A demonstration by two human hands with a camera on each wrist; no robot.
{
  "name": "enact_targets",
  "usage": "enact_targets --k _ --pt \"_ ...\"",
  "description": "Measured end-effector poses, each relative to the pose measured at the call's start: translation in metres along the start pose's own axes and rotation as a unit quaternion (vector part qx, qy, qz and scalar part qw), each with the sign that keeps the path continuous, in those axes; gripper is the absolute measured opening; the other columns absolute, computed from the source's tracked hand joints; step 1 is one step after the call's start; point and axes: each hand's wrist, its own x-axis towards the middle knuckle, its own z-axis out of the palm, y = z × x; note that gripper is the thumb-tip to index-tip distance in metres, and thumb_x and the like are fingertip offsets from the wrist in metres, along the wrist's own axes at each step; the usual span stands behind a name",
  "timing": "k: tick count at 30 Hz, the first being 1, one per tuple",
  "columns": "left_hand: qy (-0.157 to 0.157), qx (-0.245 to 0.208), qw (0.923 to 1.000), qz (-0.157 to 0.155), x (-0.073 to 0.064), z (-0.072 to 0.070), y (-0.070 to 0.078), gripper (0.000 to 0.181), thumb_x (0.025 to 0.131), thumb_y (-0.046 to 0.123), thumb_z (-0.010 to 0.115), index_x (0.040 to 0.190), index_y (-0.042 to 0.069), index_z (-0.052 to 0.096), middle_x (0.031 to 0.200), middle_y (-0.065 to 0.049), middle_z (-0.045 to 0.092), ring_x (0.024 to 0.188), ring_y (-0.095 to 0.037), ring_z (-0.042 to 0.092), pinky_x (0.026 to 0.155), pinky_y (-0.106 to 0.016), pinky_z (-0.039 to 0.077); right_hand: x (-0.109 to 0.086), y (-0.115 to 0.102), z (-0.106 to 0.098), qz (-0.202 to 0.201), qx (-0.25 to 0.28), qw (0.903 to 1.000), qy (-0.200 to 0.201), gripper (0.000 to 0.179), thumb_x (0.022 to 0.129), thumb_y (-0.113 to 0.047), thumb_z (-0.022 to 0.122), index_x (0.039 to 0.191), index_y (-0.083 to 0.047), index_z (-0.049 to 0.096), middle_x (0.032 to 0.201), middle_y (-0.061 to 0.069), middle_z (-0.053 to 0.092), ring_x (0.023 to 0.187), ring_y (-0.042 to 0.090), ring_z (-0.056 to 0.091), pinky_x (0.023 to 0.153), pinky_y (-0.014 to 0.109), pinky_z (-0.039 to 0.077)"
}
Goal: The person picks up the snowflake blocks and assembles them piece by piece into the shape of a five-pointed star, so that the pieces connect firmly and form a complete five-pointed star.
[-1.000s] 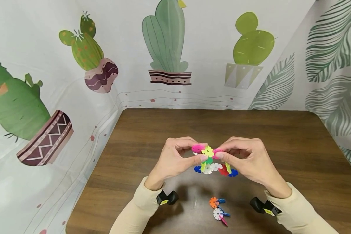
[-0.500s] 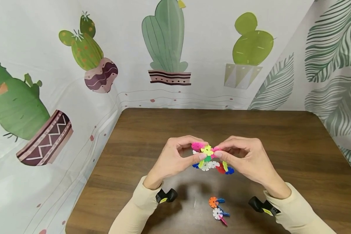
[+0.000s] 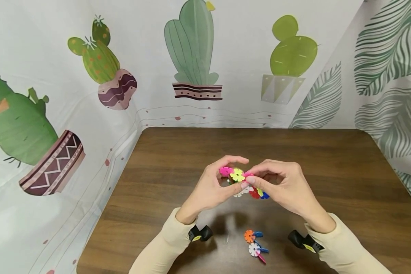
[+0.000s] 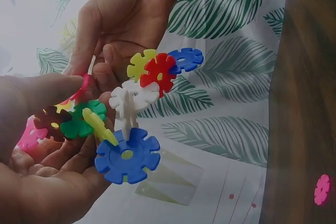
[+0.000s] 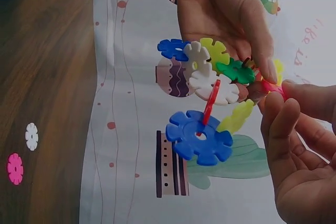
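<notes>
1. Between both hands, up off the table (image 3: 191,142): disc chain (image 5: 202,85), i.e. flower-shaped plastic pcs slotted together.
2. R hand (image 3: 287,186): thumb + index pinch a pink disc (image 5: 274,88) on the chain, at the fingertips.
3. L hand (image 3: 210,186): thumb tip at the same disc, right by R thumb; index stands apart, other fingers bent under the chain, holding it.
4. Inside L hand's curve: second pink disc (image 3: 227,171), w/ yellow disc (image 3: 237,178) btwn it & R fingertips.
5. Close by L fingers: brown disc (image 4: 47,116), green disc (image 4: 79,127).
6. Farther out from L fingers: blue disc (image 4: 127,167), white disc (image 4: 137,97), red disc (image 4: 158,67).
7. Below & btwn hands, nearer the person, on table: orange disc (image 3: 248,238), loose white disc (image 3: 253,252), plus blue pcs (image 3: 258,234) & pink pc (image 3: 262,259) edge-on.
8. Behind each hand: black wrist cam (image 3: 305,241), pale sleeve (image 3: 346,243).
9. Beyond hands: cactus-print cloth (image 3: 239,57).
</notes>
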Motion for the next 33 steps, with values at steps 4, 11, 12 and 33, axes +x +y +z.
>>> enact_targets --k 4,11,12,33 --pt "0.009 0.006 0.9999 0.003 0.001 -0.001 0.000 0.049 0.092 0.011 0.085 0.137 0.022 0.067 0.100 -0.006 0.071 0.071 -0.009 0.061 0.054 -0.022 0.051 0.000 0.000 -0.001 -0.025 -0.020 0.9994 0.010 0.031 0.084 0.002 0.089 0.102 -0.022 0.082 0.091 -0.009 0.079 0.071 0.008 0.072 0.063 0.022 0.063" --pt "0.033 0.036 0.9987 0.014 0.003 -0.017 0.003 0.047 0.094 0.014 0.084 0.136 0.025 0.068 0.118 0.000 0.074 0.072 -0.010 0.060 0.060 -0.023 0.050 -0.010 -0.001 -0.009 -0.007 -0.071 0.9966 0.042 0.028 0.087 0.000 0.087 0.101 -0.023 0.082 0.092 -0.013 0.078 0.070 0.007 0.071 0.062 0.019 0.059" --pt "0.038 0.039 0.9984 0.015 0.003 -0.020 0.003 0.047 0.094 0.014 0.084 0.137 0.026 0.068 0.123 0.002 0.074 0.073 -0.010 0.060 0.062 -0.022 0.051 -0.013 0.001 -0.009 -0.004 -0.079 0.9960 0.042 0.027 0.088 -0.001 0.086 0.101 -0.024 0.082 0.091 -0.013 0.078 0.070 0.006 0.070 0.062 0.019 0.058" --pt "0.089 0.040 0.9953 -0.004 -0.004 -0.049 0.010 0.050 0.092 0.017 0.086 0.136 0.035 0.067 0.078 -0.001 0.062 0.060 -0.013 0.048 0.055 -0.022 0.041 -0.073 0.060 0.036 0.038 -0.253 0.9258 -0.278 0.013 0.090 -0.027 0.088 0.087 -0.030 0.075 0.071 -0.024 0.061 0.060 -0.008 0.044 0.050 0.017 0.037"
